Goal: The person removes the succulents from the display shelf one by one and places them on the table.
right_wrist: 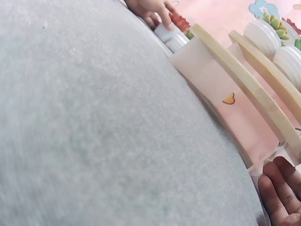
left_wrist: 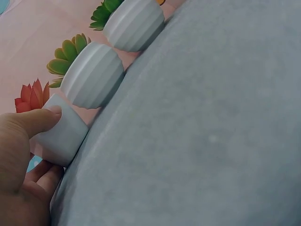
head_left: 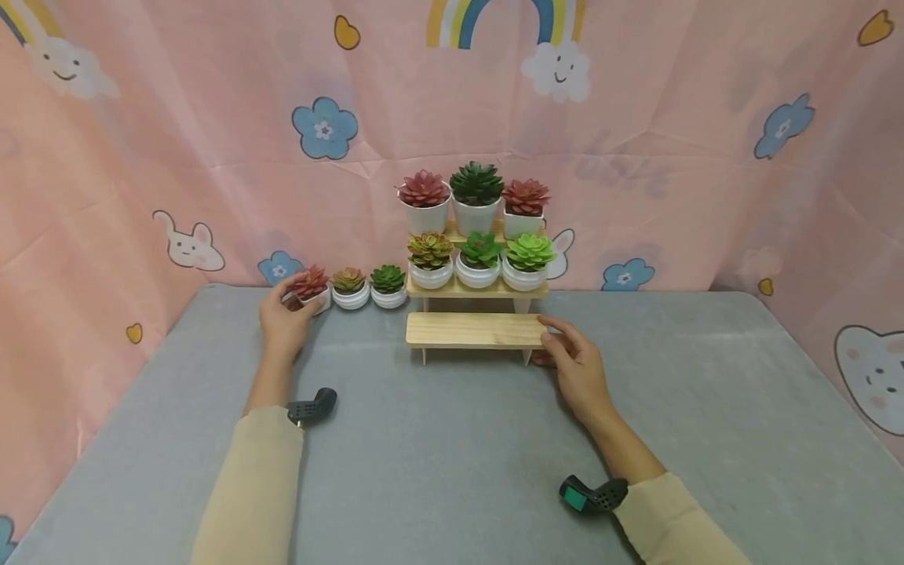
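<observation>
At the left end of a short row, my left hand [head_left: 284, 320] pinches a small square white pot holding a red succulent [head_left: 311, 282]. In the left wrist view the thumb lies on the side of the white pot [left_wrist: 63, 132], fingers behind and below; its base is at the tabletop. Beside it stand a round-potted orange-green succulent [head_left: 350, 287] and a dark green one [head_left: 388, 286]. My right hand [head_left: 581, 373] grips the right end of the lowest step of a tiered wooden stand [head_left: 475, 331], fingers by its leg.
Three succulents [head_left: 480, 263] in round white pots sit on the middle step. Three more, including a dark green one [head_left: 477, 188], occupy the top step. A grey cloth [head_left: 438, 463] covers the table; a pink patterned curtain [head_left: 233, 149] hangs behind.
</observation>
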A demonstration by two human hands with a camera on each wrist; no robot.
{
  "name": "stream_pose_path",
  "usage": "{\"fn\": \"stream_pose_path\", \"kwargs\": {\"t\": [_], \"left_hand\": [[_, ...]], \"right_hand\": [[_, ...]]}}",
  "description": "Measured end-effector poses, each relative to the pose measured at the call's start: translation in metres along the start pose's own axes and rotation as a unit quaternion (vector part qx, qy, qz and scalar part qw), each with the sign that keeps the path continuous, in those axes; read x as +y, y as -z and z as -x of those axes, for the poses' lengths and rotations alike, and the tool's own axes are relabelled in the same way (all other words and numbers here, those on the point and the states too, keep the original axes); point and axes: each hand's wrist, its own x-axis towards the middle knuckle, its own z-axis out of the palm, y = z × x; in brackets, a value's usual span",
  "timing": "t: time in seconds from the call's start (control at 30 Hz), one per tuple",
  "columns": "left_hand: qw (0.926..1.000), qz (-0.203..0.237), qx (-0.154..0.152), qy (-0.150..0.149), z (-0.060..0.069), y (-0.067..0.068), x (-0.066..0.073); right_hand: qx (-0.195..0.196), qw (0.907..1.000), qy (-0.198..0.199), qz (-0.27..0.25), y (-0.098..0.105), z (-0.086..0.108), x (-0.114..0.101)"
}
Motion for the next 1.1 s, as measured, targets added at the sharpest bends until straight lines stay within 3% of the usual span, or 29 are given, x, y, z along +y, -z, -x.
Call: {"fn": "stream_pose_path", "kwargs": {"t": [0.27,0.47,0.73,0.9,1.0,1.1], "left_hand": [[1.0,0.004,-0.004,0.004,0.002,-0.001,0.003],[0.9996,-0.024,0.007,0.013,0.003,-0.001,0.007],[0.9989,-0.043,0.011,-0.016,0.004,0.003,0.015],[0.9975,-0.064,0.014,-0.027,0.006,0.004,0.026],[0.9977,-0.056,0.019,-0.034,0.009,0.003,0.038],[0.9989,-0.019,0.013,-0.04,0.012,0.002,0.052]], "right_hand": [[-0.002,1.0,0.0,0.004,0.0,0.0,0.0],[-0.003,1.0,0.001,0.002,0.0,0.001,-0.001],[-0.005,1.0,-0.004,0.007,0.0,0.001,-0.001],[-0.006,0.9999,-0.009,0.011,0.0,0.001,-0.002],[-0.006,0.9999,-0.009,0.008,0.0,0.001,-0.002],[-0.006,0.9999,-0.009,0.007,0.0,0.001,-0.001]]}}
